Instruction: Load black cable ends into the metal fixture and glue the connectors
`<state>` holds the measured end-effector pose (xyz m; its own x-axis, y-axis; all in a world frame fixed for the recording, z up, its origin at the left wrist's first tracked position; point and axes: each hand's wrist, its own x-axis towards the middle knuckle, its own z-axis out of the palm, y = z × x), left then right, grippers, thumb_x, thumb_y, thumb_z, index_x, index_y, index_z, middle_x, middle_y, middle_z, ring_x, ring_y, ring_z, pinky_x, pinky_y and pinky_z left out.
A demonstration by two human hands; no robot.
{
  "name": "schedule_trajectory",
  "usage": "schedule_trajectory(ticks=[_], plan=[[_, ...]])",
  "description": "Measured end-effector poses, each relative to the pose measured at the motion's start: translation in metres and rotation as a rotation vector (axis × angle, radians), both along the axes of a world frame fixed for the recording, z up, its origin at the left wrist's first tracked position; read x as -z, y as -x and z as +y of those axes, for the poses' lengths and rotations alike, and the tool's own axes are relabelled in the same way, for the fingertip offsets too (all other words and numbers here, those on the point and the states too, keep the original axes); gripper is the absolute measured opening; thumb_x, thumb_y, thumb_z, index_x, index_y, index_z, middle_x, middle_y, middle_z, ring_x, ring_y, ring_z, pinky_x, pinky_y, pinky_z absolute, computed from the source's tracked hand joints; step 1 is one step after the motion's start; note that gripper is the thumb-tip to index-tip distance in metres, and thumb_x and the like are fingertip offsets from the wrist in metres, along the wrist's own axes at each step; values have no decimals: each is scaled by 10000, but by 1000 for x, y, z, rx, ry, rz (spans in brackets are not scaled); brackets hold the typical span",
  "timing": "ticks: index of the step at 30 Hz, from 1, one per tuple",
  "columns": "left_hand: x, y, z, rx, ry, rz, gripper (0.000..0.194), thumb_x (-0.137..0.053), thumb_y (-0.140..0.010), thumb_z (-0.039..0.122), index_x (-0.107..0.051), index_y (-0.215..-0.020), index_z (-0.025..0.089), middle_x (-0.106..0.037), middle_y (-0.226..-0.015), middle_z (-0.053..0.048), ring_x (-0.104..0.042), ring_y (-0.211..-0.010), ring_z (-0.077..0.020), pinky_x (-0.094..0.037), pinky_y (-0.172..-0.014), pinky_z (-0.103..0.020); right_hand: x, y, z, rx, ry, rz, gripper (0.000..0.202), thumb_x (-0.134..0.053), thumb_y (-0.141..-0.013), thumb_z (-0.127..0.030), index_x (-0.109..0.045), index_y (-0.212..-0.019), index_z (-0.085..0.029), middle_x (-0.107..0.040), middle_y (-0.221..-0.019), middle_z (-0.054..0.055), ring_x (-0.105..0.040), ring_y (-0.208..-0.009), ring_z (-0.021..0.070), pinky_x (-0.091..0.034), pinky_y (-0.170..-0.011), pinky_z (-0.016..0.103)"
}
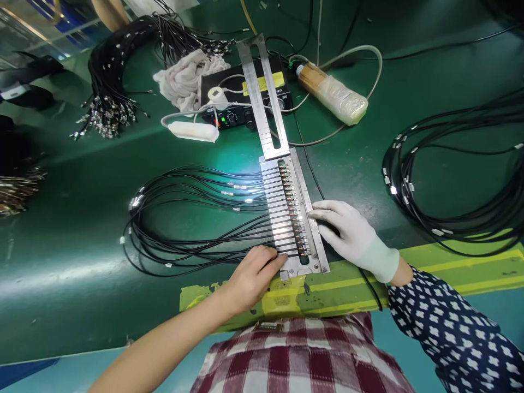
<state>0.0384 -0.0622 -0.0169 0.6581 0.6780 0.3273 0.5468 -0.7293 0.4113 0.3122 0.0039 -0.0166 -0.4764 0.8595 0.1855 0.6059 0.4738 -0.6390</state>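
A slotted metal fixture plate (282, 218) lies on the bench with a row of black cables (196, 240) laid side by side across it. Their stripped metal ends (295, 210) line up over the dark slot. My bare left hand (251, 278) is at the lower left corner of the plate, its fingers closed on the lowest cable. My right hand (347, 232), in a white glove, rests its outstretched fingers against the plate's right edge bar (309, 218). A second slotted metal frame (266, 103) leans from the plate's top end onto a black control box.
The black control box (233, 118) stands behind, with a white cloth (188, 79) and a tape-wrapped handle (331, 93) beside it. Bundled cables (108, 71) lie at upper left, coiled cables (403, 185) at right. Yellow-green tape (462, 267) lines the front edge. Another person's arm (109, 13) shows at the back.
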Motion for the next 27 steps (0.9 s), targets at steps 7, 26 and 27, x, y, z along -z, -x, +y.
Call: schedule_trajectory(ticks=[7, 26, 27], plan=[[-1, 10, -14, -98, -91, 191, 460, -420, -901, -24, -576, -1299, 148, -557, -848, -58, -453, -780, -185, -315, -675, -317, -2, 1, 1, 5, 0, 8, 264, -510, -967, -210, -616, -1210, -221, -611, -1252, 88, -550, -1196, 261, -473, -1020, 482], [1, -24, -7, 17, -164, 171, 161, -558, -936, 319, -570, -948, 159, -577, -863, -47, -489, -815, -203, -351, -714, -348, 5, 15, -7, 120, -139, -84, 371, -489, -983, -372, -543, -1322, -232, -518, -1445, 136, -510, -1298, 286, -447, -1049, 528], [3, -22, -9, 12, -169, 157, 138, -551, -939, 291, -559, -890, 163, -575, -856, -46, -482, -809, -199, -348, -709, -343, 6, 20, -8, 136, -165, -126, 389, -525, -961, -381, -552, -1316, -225, -499, -1462, 154, -511, -1288, 313, -448, -1028, 551]])
